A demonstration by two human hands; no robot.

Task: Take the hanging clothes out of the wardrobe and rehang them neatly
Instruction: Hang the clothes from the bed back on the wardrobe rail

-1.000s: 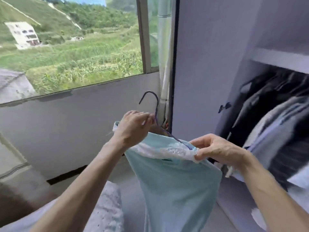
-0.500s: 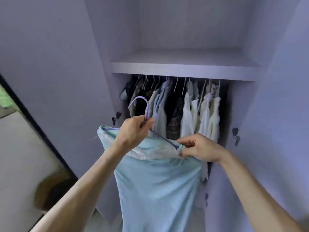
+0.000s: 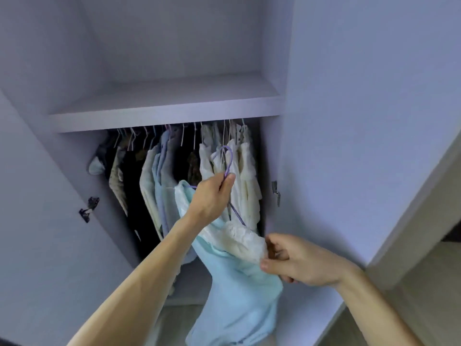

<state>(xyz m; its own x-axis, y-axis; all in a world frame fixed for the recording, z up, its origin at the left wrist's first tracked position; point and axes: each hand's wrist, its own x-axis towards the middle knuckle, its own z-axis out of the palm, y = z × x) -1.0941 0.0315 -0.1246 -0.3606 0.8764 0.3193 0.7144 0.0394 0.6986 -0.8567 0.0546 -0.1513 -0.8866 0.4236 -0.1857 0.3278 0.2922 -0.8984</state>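
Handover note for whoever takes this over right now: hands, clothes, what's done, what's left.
Left hand: grips purple hanger at its neck, hook up, in front of the hanging clothes.
Right hand: pinches the light blue garment at its lacy shoulder.
Done: garment is on the hanger.
Left: hook it on the rail under the shelf (rail hidden), straighten it.

Pale wardrobe shelf (image 3: 164, 119) over a crowded row of hanging clothes (image 3: 153, 178) on thin wire hangers (image 3: 183, 136)

Dim bluish light, soft blur
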